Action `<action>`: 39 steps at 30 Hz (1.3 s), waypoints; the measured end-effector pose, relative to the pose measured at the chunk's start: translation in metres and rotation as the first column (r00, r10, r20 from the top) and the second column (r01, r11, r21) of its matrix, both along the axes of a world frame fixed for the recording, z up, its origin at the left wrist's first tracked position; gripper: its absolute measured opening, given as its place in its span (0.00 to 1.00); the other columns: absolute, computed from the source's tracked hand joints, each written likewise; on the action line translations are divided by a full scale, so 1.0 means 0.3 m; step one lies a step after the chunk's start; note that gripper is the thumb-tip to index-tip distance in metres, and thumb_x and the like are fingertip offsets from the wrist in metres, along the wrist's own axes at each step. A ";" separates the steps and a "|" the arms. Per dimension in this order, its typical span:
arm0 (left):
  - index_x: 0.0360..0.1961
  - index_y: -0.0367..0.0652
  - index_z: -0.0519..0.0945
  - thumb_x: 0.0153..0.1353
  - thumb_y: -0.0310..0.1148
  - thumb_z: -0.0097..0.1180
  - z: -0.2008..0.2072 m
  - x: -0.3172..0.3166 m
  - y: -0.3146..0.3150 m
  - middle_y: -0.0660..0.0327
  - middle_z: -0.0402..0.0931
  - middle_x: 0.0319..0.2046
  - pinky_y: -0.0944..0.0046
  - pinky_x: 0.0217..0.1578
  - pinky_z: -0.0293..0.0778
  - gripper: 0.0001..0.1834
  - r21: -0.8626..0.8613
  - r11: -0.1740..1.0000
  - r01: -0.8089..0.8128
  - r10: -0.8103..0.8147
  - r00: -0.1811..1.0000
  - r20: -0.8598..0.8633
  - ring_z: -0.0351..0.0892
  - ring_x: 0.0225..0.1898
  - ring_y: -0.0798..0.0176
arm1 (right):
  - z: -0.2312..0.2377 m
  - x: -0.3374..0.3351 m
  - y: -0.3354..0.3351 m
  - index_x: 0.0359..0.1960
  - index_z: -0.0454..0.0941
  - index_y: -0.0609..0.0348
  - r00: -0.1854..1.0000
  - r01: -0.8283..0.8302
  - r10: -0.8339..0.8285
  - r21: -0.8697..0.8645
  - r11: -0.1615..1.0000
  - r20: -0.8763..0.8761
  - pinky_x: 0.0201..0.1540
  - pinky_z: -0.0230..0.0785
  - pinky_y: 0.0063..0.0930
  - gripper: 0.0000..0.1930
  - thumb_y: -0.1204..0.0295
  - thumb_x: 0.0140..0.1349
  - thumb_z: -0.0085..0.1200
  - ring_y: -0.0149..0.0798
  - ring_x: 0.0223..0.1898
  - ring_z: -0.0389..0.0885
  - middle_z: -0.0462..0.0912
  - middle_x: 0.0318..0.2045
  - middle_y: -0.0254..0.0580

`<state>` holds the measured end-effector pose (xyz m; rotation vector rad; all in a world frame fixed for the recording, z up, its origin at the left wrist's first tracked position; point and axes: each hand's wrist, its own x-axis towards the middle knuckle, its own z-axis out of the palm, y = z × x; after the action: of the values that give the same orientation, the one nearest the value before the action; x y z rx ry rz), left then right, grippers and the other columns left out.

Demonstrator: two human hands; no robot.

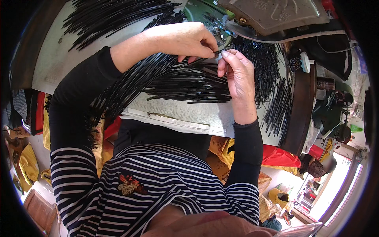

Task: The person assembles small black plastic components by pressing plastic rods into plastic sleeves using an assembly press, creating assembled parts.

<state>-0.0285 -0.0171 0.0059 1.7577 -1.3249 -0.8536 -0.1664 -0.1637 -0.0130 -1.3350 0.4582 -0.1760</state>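
Note:
My left hand (185, 40) reaches in above the table with its fingers closed. Its thumb and forefinger pinch one end of a thin black strip (220, 51). On the other end, the thumb and forefinger of my right hand (240, 75) are pressed together. Both hands nearly meet in front of a machine with a grey metal cover (276, 15). Beneath them lie thick bundles of long, thin black strips (189, 85). A dense heap of short black pieces (265, 67) is just right of my right hand. What the strip is made of I cannot make out.
Another bundle of long black strips (114, 17) covers the table's far left. More short pieces (278, 106) lie near the dark wooden right edge (302, 114). A pale ruler-marked strip (177, 114) runs along the front edge. Red and yellow bags (280, 157) sit below the table.

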 end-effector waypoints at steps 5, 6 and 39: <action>0.34 0.38 0.81 0.55 0.39 0.54 0.001 0.026 0.004 0.64 0.73 0.14 0.74 0.13 0.65 0.14 0.007 1.000 -0.026 0.026 0.999 -0.026 0.66 0.10 0.74 | -0.002 0.001 -0.002 0.29 0.73 0.62 1.000 0.003 -0.003 -0.005 1.000 -0.009 0.22 0.66 0.17 0.06 0.72 0.56 0.54 0.28 0.17 0.73 0.76 0.19 0.37; 0.34 0.38 0.81 0.55 0.39 0.54 0.001 0.028 0.006 0.64 0.73 0.14 0.74 0.13 0.65 0.14 0.007 0.999 -0.032 0.032 0.999 -0.029 0.66 0.10 0.74 | -0.001 0.002 -0.002 0.29 0.73 0.63 1.000 0.004 -0.004 0.004 1.000 -0.006 0.22 0.66 0.17 0.06 0.72 0.56 0.54 0.28 0.17 0.73 0.76 0.19 0.37; 0.27 0.36 0.77 0.57 0.39 0.52 -0.011 0.108 0.061 0.62 0.77 0.20 0.79 0.17 0.70 0.15 0.026 0.994 -0.106 0.109 0.959 -0.262 0.76 0.17 0.74 | 0.012 -0.020 0.005 0.34 0.73 0.65 0.984 -0.157 0.092 -0.510 0.846 -0.150 0.23 0.67 0.15 0.08 0.72 0.59 0.54 0.26 0.21 0.77 0.79 0.21 0.39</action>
<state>0.0040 0.0012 0.0026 1.6433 -1.0430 -0.9965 -0.1723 -0.1623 -0.0093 -1.9149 0.4390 -0.1139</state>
